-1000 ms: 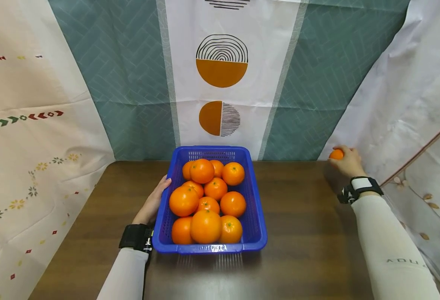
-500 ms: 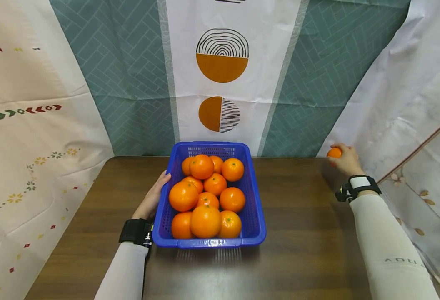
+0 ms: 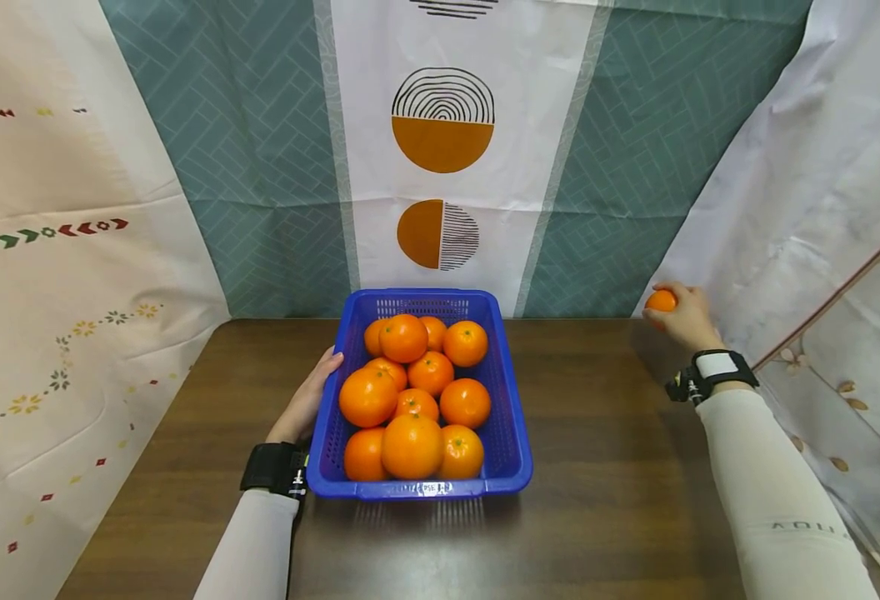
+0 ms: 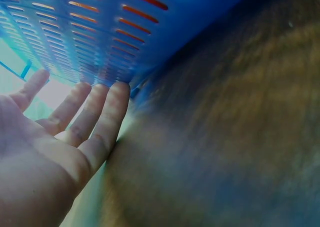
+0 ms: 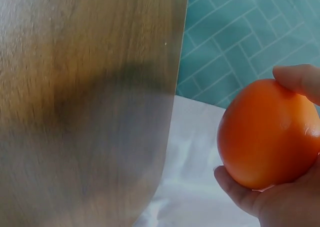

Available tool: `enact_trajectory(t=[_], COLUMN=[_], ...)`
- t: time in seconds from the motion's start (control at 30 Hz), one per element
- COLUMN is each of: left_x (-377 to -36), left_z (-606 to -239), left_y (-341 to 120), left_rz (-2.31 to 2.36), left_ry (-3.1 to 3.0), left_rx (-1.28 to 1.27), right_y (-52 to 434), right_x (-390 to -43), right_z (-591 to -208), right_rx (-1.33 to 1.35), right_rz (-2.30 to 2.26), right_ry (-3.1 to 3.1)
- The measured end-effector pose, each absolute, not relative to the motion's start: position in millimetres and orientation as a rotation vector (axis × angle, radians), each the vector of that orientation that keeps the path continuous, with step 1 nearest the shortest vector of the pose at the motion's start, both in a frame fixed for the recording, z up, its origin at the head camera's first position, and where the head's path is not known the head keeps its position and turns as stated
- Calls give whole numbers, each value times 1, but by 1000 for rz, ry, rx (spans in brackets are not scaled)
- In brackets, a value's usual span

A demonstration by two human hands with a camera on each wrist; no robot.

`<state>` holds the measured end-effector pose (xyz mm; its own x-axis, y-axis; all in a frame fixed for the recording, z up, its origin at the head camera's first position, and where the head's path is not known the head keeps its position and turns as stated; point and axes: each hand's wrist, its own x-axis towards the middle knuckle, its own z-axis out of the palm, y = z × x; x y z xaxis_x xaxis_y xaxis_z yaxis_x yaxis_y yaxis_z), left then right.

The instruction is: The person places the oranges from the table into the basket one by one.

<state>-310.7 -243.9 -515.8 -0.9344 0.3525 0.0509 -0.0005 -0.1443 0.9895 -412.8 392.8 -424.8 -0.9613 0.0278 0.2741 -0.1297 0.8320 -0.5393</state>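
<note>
A blue plastic basket (image 3: 517,417) heaped with several oranges (image 3: 464,403) stands in the middle of the table. My left hand (image 3: 305,403) is against its left side, with the fingertips at the rim in the head view. In the left wrist view the fingers (image 4: 107,117) stretch out nearly straight, tips at the slotted wall. Far off to the right, my right hand (image 3: 689,321) grips a single orange (image 5: 267,137) between thumb and fingers. In the right wrist view this orange shows beyond the table edge, with fabric behind it.
The brown wooden table (image 3: 597,467) ends at a teal and white patterned cloth (image 3: 605,208) hanging behind it. A cream cloth (image 3: 72,292) hangs along the left. Pale fabric (image 3: 777,233) closes off the right side, close to my right hand.
My right hand has shifted slightly left and up with the orange in its grip. The left hand and the basket hold their places; the head view tilts a little.
</note>
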Motion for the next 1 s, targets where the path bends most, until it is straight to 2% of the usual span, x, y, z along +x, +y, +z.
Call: enact_trajectory(t=[0.5,1.0], left_x=[-310,-310], left_z=[-516,-516], left_y=[-243,-244], left_rz=[2178,2200], left_ry=[1890,1871], left_rx=[384,413], right_y=[369,318], right_x=[-407,-396], right_z=[-417,-399], right_rx=[166,320], right_rz=[904,1031], right_ry=[-2675,-2614])
